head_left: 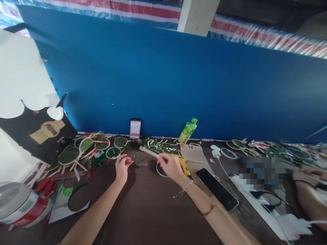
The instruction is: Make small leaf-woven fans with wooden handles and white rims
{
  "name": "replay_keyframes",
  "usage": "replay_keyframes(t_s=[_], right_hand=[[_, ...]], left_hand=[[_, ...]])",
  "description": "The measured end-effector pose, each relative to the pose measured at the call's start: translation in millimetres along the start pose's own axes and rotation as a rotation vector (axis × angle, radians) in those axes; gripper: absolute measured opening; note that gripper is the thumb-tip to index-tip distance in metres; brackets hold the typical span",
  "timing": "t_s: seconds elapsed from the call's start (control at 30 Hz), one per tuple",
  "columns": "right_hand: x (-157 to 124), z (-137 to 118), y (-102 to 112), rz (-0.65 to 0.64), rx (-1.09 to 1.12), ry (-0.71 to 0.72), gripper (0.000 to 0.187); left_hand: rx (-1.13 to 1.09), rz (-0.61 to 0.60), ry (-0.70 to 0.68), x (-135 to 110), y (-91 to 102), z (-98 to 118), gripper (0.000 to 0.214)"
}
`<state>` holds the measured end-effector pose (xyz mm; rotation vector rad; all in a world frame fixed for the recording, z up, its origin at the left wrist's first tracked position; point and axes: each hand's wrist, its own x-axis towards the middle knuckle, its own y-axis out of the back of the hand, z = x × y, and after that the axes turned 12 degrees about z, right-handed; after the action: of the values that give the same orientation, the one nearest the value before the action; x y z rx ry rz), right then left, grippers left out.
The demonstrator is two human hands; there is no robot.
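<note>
My right hand [169, 166] is closed around the pale wooden handle of a brush [149, 150]. Its dark bristle end points left, towards a pile of green and white cut scraps [159, 145] along the foot of the blue wall. My left hand [123, 167] hovers over the brown table, fingers loosely curved and apart, with nothing visible in it. Just beyond it are a small round hoop [113, 153] and a few loose green bits [139, 159]. A yellow glue gun [183, 165] lies just right of my right hand, and a white ring [160, 170] lies partly hidden beneath that hand.
Round green fans with sticks [68, 155] crowd the left, near a large tin [21, 206]. A phone [135, 128] leans on the wall, beside a green bottle [188, 131]. Another phone [217, 189] and a power strip [258, 207] lie right, near another person's arm [309, 190].
</note>
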<state>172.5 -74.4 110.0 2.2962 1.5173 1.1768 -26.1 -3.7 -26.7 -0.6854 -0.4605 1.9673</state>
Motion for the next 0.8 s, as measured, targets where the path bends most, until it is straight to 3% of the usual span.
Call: replay_keyframes(t_s=[0.07,0.2,0.23,0.33,0.37,0.5,0.53,0.63,0.67,0.8], right_hand=[[-1,1,1,-0.056,0.008,0.006,0.028],[3,-1,5,0.27,0.073,-0.015,0.027],[2,0,4,0.268,0.051,-0.001,0.028],[-3,6,1,0.01,-0.038,0.085,0.025],[-4,8,1,-0.015,-0.051,0.093,0.024],[-2,11,4,0.294,-0.074,0.066,0.022],[-1,10,5,0.264,-0.096,0.087,0.022],[2,5,8,-0.003,-0.135,0.172,0.023],[4,3,10,-0.005,-0.135,0.179,0.023],[8,1,16,0.379,-0.108,0.142,0.024]], left_hand=[[0.004,-0.009,-0.005,0,-0.2,0,0.023],[-0.014,-0.012,-0.008,-2,-1.0,2,0.024],[-0.015,-0.01,-0.007,-2,-1.3,3,0.024],[-0.007,-0.006,0.0,-3,-2.1,4,0.024],[-0.004,-0.006,0.001,-3,-2.3,4,0.024],[-0.011,-0.001,-0.004,-3,-2.8,4,0.023],[-0.015,0.003,-0.001,-3,-2.8,4,0.023],[-0.011,0.006,0.01,-3,-2.8,3,0.024],[-0.004,0.002,0.008,-3,-2.8,3,0.023],[0.011,-0.007,-0.015,-3,-3.0,3,0.022]])
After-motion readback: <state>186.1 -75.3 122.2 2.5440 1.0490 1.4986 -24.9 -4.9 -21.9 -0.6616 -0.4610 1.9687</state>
